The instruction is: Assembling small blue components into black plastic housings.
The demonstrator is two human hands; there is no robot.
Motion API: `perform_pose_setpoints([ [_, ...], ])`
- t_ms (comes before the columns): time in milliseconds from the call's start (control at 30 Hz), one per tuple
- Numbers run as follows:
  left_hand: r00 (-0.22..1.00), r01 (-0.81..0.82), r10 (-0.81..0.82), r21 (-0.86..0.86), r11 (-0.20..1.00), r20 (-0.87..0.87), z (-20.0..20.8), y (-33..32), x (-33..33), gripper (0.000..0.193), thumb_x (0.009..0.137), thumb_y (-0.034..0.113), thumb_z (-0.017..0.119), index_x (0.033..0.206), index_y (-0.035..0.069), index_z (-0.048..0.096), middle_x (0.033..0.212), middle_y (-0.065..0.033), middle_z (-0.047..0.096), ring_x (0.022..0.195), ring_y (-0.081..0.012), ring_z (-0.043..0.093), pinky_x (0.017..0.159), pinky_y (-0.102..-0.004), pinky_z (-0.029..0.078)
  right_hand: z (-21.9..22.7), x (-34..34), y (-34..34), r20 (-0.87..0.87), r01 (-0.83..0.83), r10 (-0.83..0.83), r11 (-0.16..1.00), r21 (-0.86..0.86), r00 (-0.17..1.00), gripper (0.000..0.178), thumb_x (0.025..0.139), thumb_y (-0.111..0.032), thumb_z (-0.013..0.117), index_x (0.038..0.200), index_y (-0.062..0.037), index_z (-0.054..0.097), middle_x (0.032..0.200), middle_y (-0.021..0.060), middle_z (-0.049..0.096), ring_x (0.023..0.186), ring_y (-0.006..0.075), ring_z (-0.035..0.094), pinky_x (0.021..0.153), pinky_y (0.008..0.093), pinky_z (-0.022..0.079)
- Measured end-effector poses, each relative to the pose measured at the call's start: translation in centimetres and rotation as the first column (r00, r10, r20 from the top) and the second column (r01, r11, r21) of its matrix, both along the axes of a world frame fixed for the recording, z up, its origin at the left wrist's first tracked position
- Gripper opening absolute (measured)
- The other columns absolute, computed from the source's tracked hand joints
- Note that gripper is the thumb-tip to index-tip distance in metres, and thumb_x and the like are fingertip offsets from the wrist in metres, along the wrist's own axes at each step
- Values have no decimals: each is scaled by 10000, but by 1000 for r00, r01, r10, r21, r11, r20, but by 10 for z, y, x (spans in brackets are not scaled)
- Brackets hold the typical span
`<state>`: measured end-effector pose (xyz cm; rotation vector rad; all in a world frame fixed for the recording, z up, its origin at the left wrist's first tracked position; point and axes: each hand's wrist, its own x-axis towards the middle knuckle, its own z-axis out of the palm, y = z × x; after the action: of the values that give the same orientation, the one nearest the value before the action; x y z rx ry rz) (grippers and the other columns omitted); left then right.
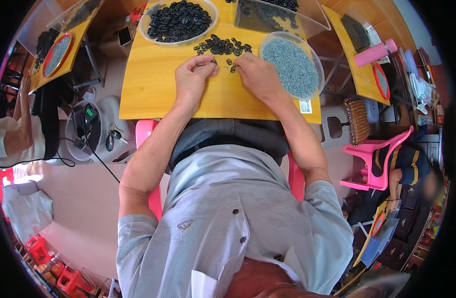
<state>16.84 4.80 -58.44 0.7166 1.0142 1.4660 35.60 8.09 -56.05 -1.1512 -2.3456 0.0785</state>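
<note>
Pinching a small black ring (pixel 213 61) between thumb and fingertips, my left hand (pixel 193 75) rests curled on the yellow tabletop (pixel 153 84), below the clear bowl of black rings (pixel 178 21). Just right of it, my right hand (pixel 258 74) curls over 2 more loose rings (pixel 231 65), fingertips closed on one, beneath a small black pile (pixel 222 45). Furthest right, touching my wrist, sits the bowl of grey pieces (pixel 291 64).

The small black ring-shaped part (pixel 214 62) is being mostly covered by the left hand (pixel 193 75); whatever the right hand (pixel 256 73) is pinching is being hidden by its fingers.
</note>
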Motion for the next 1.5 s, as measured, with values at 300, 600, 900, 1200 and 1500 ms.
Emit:
perform_pose_setpoints([
  [300, 946, -322, 325, 121, 939, -6, 0, 14, -22, 194, 883, -37, 643, 1077, -43, 658, 911, -61, 658, 820, -133, 640, 757, -240, 517, 6, -15, 31, 19, 32, -32, 999, -12, 999, 110, 868, -104, 632, 952, -47, 677, 915, 111, 661, 850, 332, 656, 725, 426, 530],
  [600, 965, -264, 262, 101, 959, 32, -3, 12, -20, 181, 880, -34, 648, 1060, -35, 661, 889, -50, 657, 783, -118, 628, 717, -226, 501, -5, -44, 52, 101, -67, 57, 993, 93, 993, 175, 809, -124, 690, 978, -79, 689, 872, 102, 634, 851, 330, 635, 746, 417, 516],
  [900, 983, -182, 181, 115, 976, 17, -5, 8, -15, 173, 883, -42, 635, 1056, -49, 649, 890, -72, 663, 805, -144, 660, 756, -245, 526, 7, -34, 36, -158, -19, 1, 994, -109, 987, 137, 816, -79, 677, 943, -40, 710, 819, 102, 677, 723, 250, 671, 657, 369, 524],
  [1200, 999, 33, -34, 4, 999, 40, 1, -7, 4, 180, 896, -32, 634, 1074, -64, 633, 958, -119, 675, 839, -189, 682, 796, -274, 550, 12, -9, 15, -671, -393, -254, 648, -653, 696, 203, 867, -84, 656, 1055, -13, 685, 740, 30, 683, 642, 85, 635, 545, 213, 441],
  [1500, 998, 62, -61, -16, 998, 29, -4, -6, 4, 190, 904, -18, 633, 1089, -60, 632, 955, -119, 679, 845, -186, 676, 789, -269, 544, 12, -9, 9, -614, -360, -250, 625, -693, 749, 211, 896, -63, 627, 1086, 10, 683, 813, 40, 687, 682, 96, 637, 599, 218, 461],
])
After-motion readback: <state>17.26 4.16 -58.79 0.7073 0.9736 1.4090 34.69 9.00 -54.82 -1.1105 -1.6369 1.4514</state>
